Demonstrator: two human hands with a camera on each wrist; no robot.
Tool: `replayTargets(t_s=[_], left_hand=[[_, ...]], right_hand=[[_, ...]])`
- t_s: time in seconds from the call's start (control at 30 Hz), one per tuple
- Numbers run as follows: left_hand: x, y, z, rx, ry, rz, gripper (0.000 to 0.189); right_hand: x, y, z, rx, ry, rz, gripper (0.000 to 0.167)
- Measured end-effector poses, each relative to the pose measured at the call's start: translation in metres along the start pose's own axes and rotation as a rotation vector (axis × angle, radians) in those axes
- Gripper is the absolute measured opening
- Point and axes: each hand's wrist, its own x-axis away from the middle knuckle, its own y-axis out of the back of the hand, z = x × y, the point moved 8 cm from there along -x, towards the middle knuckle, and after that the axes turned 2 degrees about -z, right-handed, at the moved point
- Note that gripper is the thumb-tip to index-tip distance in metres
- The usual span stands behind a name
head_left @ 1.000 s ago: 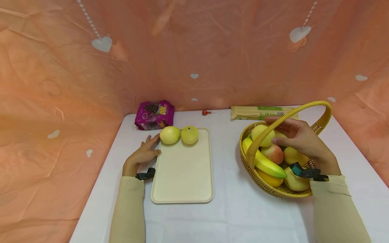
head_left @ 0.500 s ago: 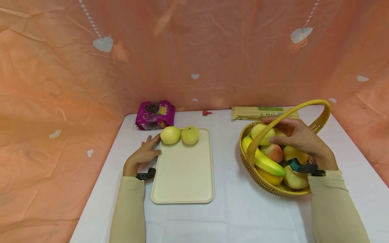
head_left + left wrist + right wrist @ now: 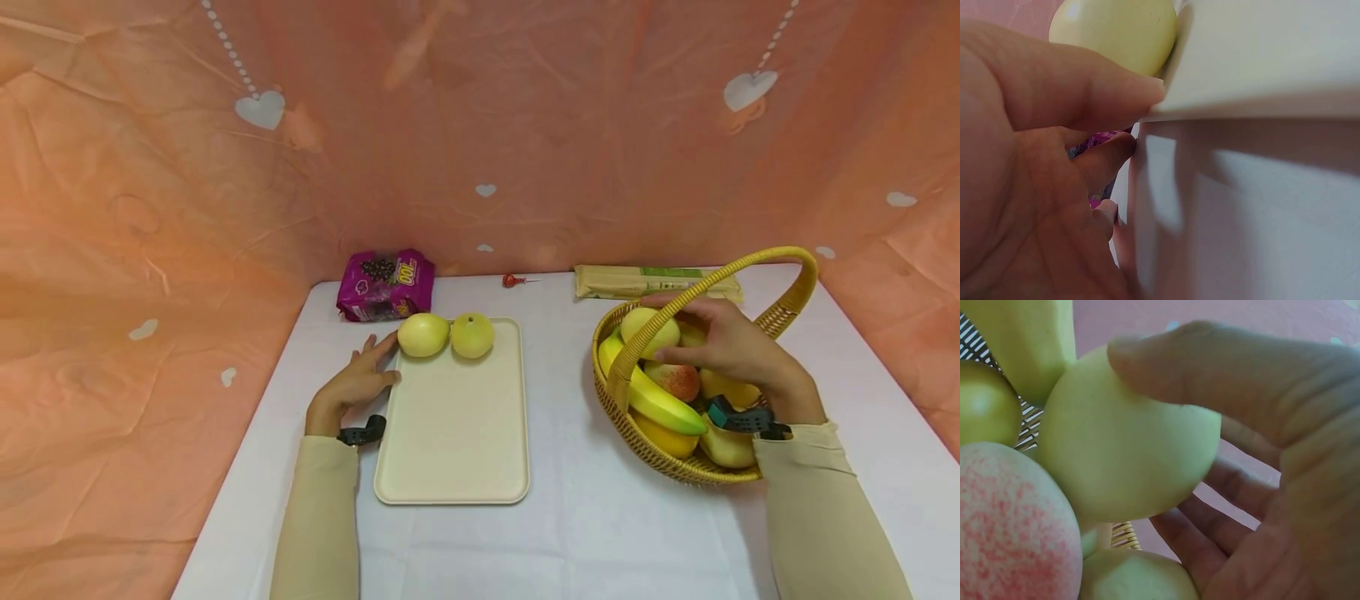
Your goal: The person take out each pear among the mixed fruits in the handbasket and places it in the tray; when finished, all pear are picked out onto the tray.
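In the head view, my right hand [image 3: 731, 343] reaches under the handle of a wicker basket [image 3: 660, 462] and grips a pale yellow-green pear [image 3: 647, 327]. The right wrist view shows the thumb across the pear [image 3: 1129, 444] and fingers curled behind it. Beside it lie a red-speckled peach [image 3: 1016, 525] and a banana [image 3: 663, 402]. My left hand [image 3: 352, 386] rests at the left edge of a cream tray [image 3: 453, 433], its thumb touching the rim. Two pears, one left [image 3: 423, 335] and one right [image 3: 472, 335], sit at the tray's far end.
Behind the tray stands a purple snack bag [image 3: 386, 285]. A small red item [image 3: 513, 281] and a long beige packet [image 3: 637, 282] lie along the table's back edge. The basket's tall handle [image 3: 720, 279] arches over the fruit. An orange curtain [image 3: 525, 125] hangs behind.
My right hand has shifted slightly left and closer around the pear in the basket. My left hand and the tray hold their places, with only a slight shift of the view.
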Motion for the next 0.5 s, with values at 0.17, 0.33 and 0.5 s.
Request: replayTargets(t_s=[0.17, 0.33, 0.5], left_hand=[[0.0, 0.0, 0.0, -0.009, 0.002, 0.003, 0.082], [-0.001, 0.0, 0.0, -0.013, -0.004, 0.0, 0.082], [0.0, 0.0, 0.0, -0.001, 0.001, 0.002, 0.083]], right_hand=[[0.0, -0.001, 0.0, 0.056, 0.003, -0.015, 0.072], [0.003, 0.002, 0.003, 0.134, -0.004, -0.038, 0.071], [0.013, 0.009, 0.004, 0.043, -0.067, -0.067, 0.062]])
